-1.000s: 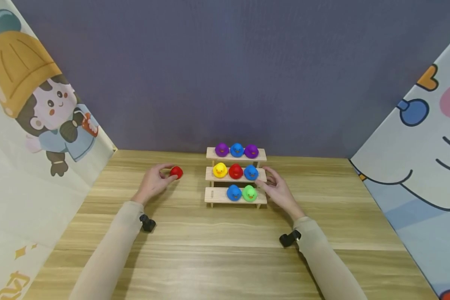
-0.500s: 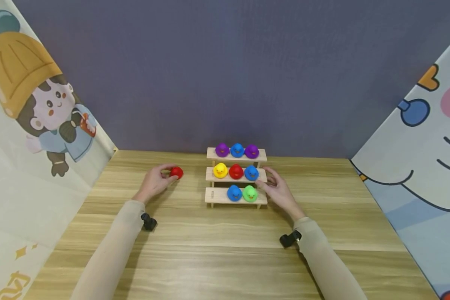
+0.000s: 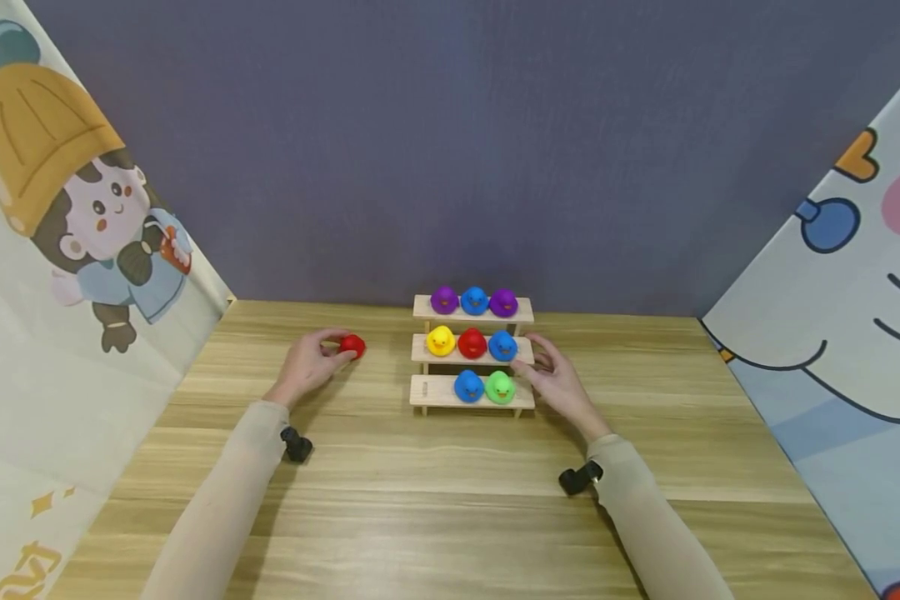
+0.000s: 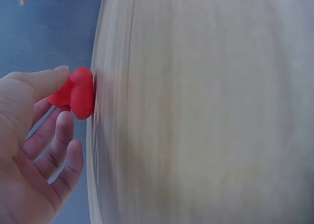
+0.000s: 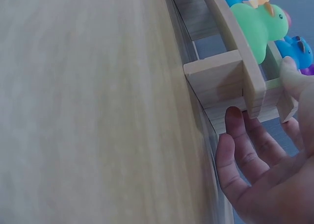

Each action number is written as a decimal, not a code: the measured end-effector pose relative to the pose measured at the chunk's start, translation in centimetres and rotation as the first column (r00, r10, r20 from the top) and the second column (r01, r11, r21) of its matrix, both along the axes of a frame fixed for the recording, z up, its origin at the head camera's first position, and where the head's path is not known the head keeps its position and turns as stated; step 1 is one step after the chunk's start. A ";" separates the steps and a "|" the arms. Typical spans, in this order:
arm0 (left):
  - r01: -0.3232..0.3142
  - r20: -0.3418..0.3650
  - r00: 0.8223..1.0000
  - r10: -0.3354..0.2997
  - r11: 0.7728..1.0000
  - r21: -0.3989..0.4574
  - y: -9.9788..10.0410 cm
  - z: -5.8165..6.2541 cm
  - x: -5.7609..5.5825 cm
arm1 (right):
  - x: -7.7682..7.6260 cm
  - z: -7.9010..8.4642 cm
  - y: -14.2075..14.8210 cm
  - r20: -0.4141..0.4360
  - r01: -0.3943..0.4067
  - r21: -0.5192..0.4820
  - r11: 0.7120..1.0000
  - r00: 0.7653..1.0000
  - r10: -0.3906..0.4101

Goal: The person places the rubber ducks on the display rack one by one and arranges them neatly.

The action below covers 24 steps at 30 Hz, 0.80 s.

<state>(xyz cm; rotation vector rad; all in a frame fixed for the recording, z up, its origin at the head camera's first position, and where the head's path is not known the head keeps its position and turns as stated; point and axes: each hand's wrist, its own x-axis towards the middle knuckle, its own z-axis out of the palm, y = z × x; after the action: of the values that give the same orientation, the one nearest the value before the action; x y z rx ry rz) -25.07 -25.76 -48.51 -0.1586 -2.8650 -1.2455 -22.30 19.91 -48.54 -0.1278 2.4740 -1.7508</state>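
Observation:
My left hand (image 3: 307, 367) pinches a red rubber duck (image 3: 352, 346) between thumb and fingers at the left of the table. In the left wrist view, the red duck (image 4: 82, 94) sits against the tabletop while the other fingers are loosely bent. Right of it stands a three-step wooden rack (image 3: 438, 390). My right hand (image 3: 558, 383) grips the right end of its middle step. The right wrist view has the thumb (image 5: 290, 69) on that step, beside a blue duck (image 5: 294, 51), with a fingertip at its end. A green duck (image 5: 257, 28) sits on the front step.
Two purple ducks (image 3: 444, 300) flank a blue duck (image 3: 474, 301) on the top step. Yellow (image 3: 440, 340), red (image 3: 472, 342) and blue ducks line the middle step. The bottom step bears a blue duck (image 3: 468, 386) and the green one. A grey-blue panel (image 3: 465, 167) rises behind the table.

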 end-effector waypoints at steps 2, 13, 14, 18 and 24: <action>-0.008 0.003 1.000 0.008 1.000 -0.007 0.0 0.1 0.1 | 0.0 0.0 0.0 -0.001 0.000 0.001 1.000 1.000 0.000; 0.006 -0.032 0.999 -0.008 0.998 -0.069 1.7 1.8 1.6 | 0.0 0.0 -0.1 -0.004 -0.005 0.001 1.000 1.000 0.005; 0.012 -0.036 0.999 -0.014 0.997 -0.071 1.9 1.9 1.8 | 0.0 0.0 -0.1 -0.004 -0.005 0.003 1.000 1.000 0.005; 0.033 -0.066 0.997 -0.038 0.996 -0.080 2.7 2.7 2.4 | 0.1 0.0 -0.1 -0.006 -0.005 0.006 1.000 1.000 0.005; 0.054 -0.097 0.993 -0.064 0.993 -0.104 3.8 3.5 3.6 | 0.0 -0.1 -0.2 -0.013 0.000 0.003 1.000 1.000 0.000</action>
<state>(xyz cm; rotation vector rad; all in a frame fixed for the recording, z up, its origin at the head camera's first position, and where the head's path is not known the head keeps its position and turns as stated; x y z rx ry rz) -21.50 -22.00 -45.01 -0.3006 -2.8572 -1.0689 -22.26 19.76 -48.63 -0.1400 2.4850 -1.7523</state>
